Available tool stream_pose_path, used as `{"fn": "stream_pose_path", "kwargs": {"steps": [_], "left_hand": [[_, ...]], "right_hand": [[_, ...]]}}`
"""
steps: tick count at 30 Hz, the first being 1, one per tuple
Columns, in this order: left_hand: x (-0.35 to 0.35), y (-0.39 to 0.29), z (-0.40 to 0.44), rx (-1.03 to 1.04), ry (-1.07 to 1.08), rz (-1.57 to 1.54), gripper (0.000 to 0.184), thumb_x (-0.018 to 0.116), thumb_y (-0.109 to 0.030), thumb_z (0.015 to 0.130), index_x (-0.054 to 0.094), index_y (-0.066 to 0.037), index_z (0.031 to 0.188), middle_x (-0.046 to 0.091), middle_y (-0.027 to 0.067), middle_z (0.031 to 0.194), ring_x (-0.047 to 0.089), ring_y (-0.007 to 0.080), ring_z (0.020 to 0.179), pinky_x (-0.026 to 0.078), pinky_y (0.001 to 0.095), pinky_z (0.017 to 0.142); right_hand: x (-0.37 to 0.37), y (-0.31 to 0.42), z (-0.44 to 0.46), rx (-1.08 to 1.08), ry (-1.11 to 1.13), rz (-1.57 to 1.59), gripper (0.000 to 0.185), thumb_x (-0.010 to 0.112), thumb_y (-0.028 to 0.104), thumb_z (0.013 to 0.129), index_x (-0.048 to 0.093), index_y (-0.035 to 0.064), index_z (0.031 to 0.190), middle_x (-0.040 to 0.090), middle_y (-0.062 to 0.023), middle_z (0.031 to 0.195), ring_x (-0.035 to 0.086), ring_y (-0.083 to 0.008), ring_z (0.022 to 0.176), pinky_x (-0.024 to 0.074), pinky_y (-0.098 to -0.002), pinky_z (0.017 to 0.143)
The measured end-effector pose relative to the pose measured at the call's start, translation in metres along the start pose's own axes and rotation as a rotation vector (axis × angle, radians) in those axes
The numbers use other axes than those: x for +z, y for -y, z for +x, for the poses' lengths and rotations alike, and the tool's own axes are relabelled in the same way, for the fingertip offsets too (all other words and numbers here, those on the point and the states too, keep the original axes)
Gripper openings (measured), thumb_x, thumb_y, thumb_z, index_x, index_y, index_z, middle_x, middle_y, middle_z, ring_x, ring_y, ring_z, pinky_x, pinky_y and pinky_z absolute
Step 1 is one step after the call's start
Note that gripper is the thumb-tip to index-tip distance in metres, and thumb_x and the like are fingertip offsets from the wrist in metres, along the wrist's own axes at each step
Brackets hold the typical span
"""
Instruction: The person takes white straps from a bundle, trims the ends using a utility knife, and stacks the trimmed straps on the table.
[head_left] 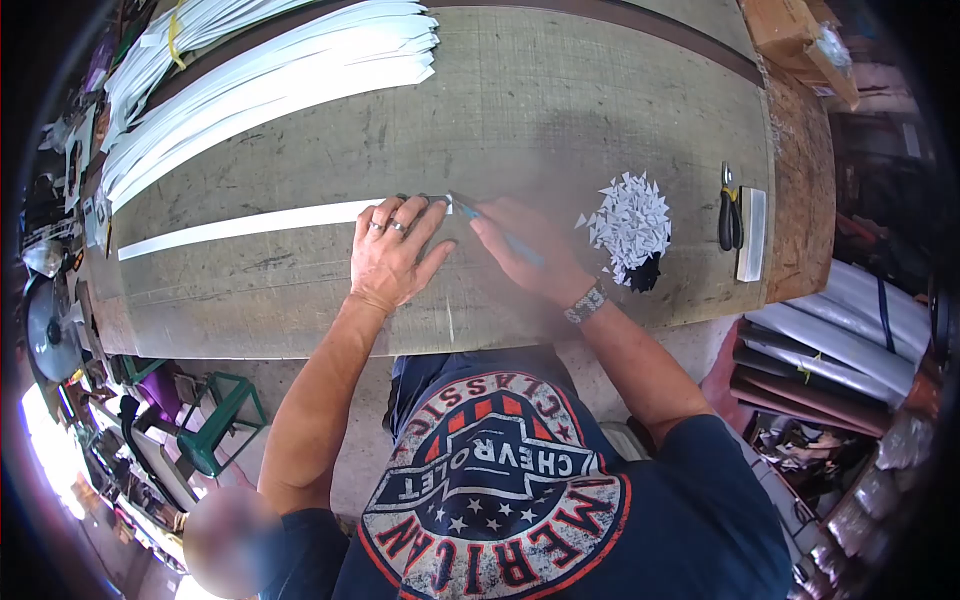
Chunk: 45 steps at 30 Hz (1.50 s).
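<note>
A long white strip (240,229) lies across the worktable (500,90), and my left hand (394,250) presses flat on its right end with the fingers spread. Just to the right, my right hand (520,245) is closed around a thin blue-handled tool (522,250), whose dark tip touches or nearly touches the strip's end by my left fingertips. Part of the right hand is hazy. Further right sits a heap of small white triangular pieces (630,222), with some black pieces (643,272) at its lower edge.
Many white strips (290,70) lie in bundles at the upper left. Pliers (731,210) and a pale block (752,235) rest near the right edge. A cardboard box (790,40) stands at the upper right. Rolls (850,335) and a green stool (215,425) are below the table.
</note>
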<state>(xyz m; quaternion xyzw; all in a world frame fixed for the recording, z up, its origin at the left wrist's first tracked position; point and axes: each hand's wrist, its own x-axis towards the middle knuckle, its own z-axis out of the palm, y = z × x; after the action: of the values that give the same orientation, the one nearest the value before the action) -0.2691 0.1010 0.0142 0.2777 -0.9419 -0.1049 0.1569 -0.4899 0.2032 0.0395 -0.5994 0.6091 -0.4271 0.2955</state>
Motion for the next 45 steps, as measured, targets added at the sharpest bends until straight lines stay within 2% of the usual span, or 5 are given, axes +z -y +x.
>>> {"fn": "stream_pose_path", "kwargs": {"steps": [17, 35, 38, 41, 45], "left_hand": [[0.001, 0.001, -0.001, -0.017, 0.015, -0.015, 0.062, 0.085, -0.044, 0.086, 0.068, -0.021, 0.141, 0.060, 0.0014, 0.135, 0.055, 0.0269, 0.127, 0.042, 0.0491, 0.108], [0.003, 0.004, 0.001, -0.011, 0.035, -0.010, 0.064, 0.084, -0.050, 0.084, 0.068, -0.022, 0.139, 0.057, -0.0002, 0.134, 0.052, 0.0255, 0.124, 0.041, 0.0476, 0.105], [0.001, 0.003, 0.005, -0.012, 0.033, -0.004, 0.065, 0.084, -0.050, 0.084, 0.068, -0.022, 0.140, 0.057, 0.0003, 0.133, 0.052, 0.0261, 0.124, 0.041, 0.0485, 0.105], [0.001, 0.004, 0.005, -0.006, 0.025, 0.013, 0.062, 0.082, -0.052, 0.084, 0.069, -0.022, 0.136, 0.057, -0.0004, 0.132, 0.052, 0.0230, 0.121, 0.041, 0.0459, 0.104], [0.002, 0.004, 0.002, -0.016, 0.031, -0.009, 0.062, 0.084, -0.049, 0.085, 0.069, -0.022, 0.139, 0.058, 0.0008, 0.133, 0.052, 0.0265, 0.124, 0.040, 0.0485, 0.106]], "right_hand": [[-0.006, 0.008, 0.009, -0.040, 0.053, -0.050, 0.026, 0.061, 0.020, 0.109, 0.068, -0.0035, 0.115, 0.069, -0.0185, 0.100, 0.067, -0.0373, 0.091, 0.0540, -0.0462, 0.080], [0.005, -0.006, 0.025, -0.008, 0.195, -0.144, 0.020, 0.068, 0.012, 0.102, 0.065, -0.0051, 0.112, 0.068, -0.0199, 0.104, 0.068, -0.0397, 0.097, 0.0568, -0.0475, 0.084], [-0.001, -0.005, 0.023, 0.000, 0.198, -0.117, 0.023, 0.067, 0.007, 0.101, 0.066, -0.0044, 0.122, 0.069, -0.0183, 0.104, 0.069, -0.0387, 0.094, 0.0560, -0.0457, 0.083], [-0.003, 0.004, 0.013, 0.007, 0.183, -0.158, 0.021, 0.067, 0.008, 0.102, 0.067, -0.0050, 0.119, 0.069, -0.0188, 0.105, 0.068, -0.0389, 0.096, 0.0565, -0.0447, 0.083], [0.008, -0.007, 0.016, -0.003, 0.172, -0.159, 0.021, 0.068, 0.010, 0.100, 0.066, -0.0052, 0.114, 0.068, -0.0185, 0.105, 0.067, -0.0375, 0.099, 0.0569, -0.0457, 0.086]]}}
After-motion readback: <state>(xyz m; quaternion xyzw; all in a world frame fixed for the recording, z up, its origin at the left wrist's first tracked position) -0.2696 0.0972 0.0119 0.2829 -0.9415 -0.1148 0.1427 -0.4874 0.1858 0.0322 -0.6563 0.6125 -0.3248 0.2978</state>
